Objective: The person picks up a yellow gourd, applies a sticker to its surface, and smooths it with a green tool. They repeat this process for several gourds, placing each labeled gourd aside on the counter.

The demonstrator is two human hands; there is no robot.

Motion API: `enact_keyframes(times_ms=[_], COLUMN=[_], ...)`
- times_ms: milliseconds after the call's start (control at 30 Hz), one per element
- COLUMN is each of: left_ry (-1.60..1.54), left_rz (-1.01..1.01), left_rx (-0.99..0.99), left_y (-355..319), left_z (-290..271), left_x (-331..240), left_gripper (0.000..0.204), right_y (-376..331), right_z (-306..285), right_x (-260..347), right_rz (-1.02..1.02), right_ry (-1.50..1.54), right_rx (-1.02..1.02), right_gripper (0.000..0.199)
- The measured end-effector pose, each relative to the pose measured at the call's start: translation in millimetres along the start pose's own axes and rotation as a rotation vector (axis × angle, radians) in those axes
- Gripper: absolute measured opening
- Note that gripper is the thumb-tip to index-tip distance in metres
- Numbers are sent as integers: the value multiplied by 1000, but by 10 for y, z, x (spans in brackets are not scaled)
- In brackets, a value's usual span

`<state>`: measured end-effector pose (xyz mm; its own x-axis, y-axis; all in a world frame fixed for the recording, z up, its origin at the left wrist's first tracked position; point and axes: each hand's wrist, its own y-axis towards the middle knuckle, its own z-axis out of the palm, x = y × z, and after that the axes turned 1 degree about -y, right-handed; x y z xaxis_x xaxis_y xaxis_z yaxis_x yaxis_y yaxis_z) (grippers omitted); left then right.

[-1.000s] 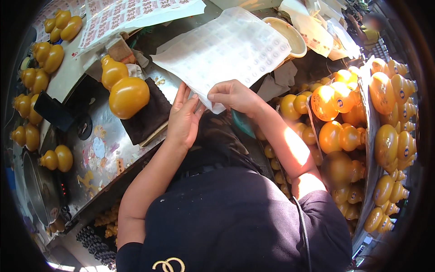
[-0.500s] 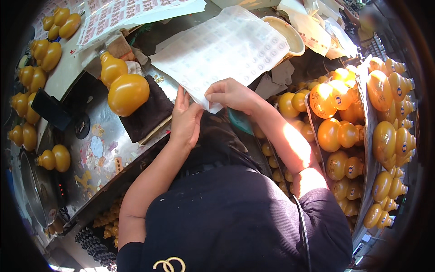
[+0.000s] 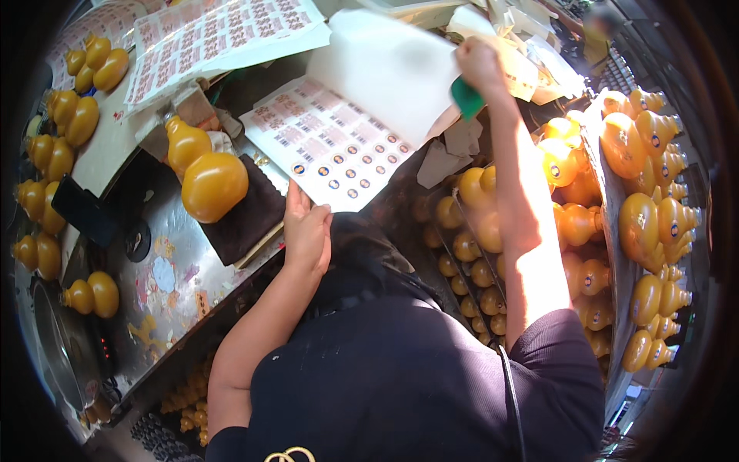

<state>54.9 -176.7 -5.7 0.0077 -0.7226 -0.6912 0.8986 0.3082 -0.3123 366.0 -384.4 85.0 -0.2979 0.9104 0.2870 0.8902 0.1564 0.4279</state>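
Note:
My left hand (image 3: 309, 231) pinches the near corner of a sticker sheet (image 3: 339, 146) between thumb and fingers. Small round dark-centred stickers and pinkish printed labels cover the sheet. Up and to the right, my right hand (image 3: 482, 68) is closed at the edge of a translucent white cover sheet (image 3: 385, 69), which is lifted and folded back off the labels. A green piece (image 3: 466, 98) shows just below the right fist; whether it is held too, I cannot tell. Left of the sheet, a glossy yellow gourd-shaped bottle (image 3: 214, 187) lies on a dark cloth pad (image 3: 250, 223).
More printed sheets (image 3: 223, 42) lie at the back left. Several gourd-shaped bottles (image 3: 48, 202) line the left side, near a phone (image 3: 86, 208) on a stand. Racks at right hold many labelled gourd-shaped bottles (image 3: 643, 223). A metal pan (image 3: 65, 339) sits at the lower left.
My right hand has moved up and right from the near corner, drawing the translucent cover sheet back and baring the stickers. The left hand has stayed at the near corner, slightly lower.

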Motion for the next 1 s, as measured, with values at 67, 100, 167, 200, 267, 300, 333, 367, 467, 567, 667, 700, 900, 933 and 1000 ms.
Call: enact_keyframes(times_ms=[67, 100, 167, 200, 267, 300, 333, 367, 467, 567, 667, 700, 900, 933, 1000], left_ry=[-9, -25, -41, -34, -31, -106, -130, -134, -35, 104, 187, 205, 195, 191, 182], left_rz=[50, 19, 25, 13, 18, 7, 8, -60, -256, -477, -435, -415, -278, -234, -238], left_rx=[-48, -3, 1, 4, -46, 56, 94, 146, 186, 177, 250, 257, 212, 178, 266], left_y=[-26, -10, -30, -14, -36, -3, -7, -27, -153, -305, -513, -581, -715, -785, -628], left_z=[-96, -40, -38, -53, -112, -131, -170, -142, -215, -506, -522, -549, -650, -662, -679], left_x=[-44, -35, -54, -20, -44, -11, -27, -42, -250, -548, -847, -933, -1264, -1313, -1415], left_gripper=[82, 82, 82, 82, 83, 81, 78, 78, 74, 68, 66, 65, 62, 63, 64], right_y=[402, 442, 285, 210, -5, -204, -294, -346, -249, 302, 1338, 1616, 2661, 2637, 2220], right_z=[-51, -305, -377, -211, 270, 326, 493, 768, 897, 405, 56, -254, -844, -721, -975], right_x=[-67, -297, 110, 186, 730, 858, 1004, 782, 694, 857, 599, 568, -956, -1045, -1713], right_rz=[86, 103, 4, -79, -185, -180, -166, -238, -288, -235, -137, -142, 484, 612, 925], right_ry=[-218, -383, -164, -68, -60, -118, -152, -134, -263, -175, -117, -91, -70, -46, -62], right_rx=[-112, -218, -118, -52, 199, 258, 379, 294, 356, 412, 353, 319, -445, -503, -665], right_gripper=[31, 35, 47, 55, 77, 85, 86, 80, 15, 25, 32, 33, 40, 40, 40])
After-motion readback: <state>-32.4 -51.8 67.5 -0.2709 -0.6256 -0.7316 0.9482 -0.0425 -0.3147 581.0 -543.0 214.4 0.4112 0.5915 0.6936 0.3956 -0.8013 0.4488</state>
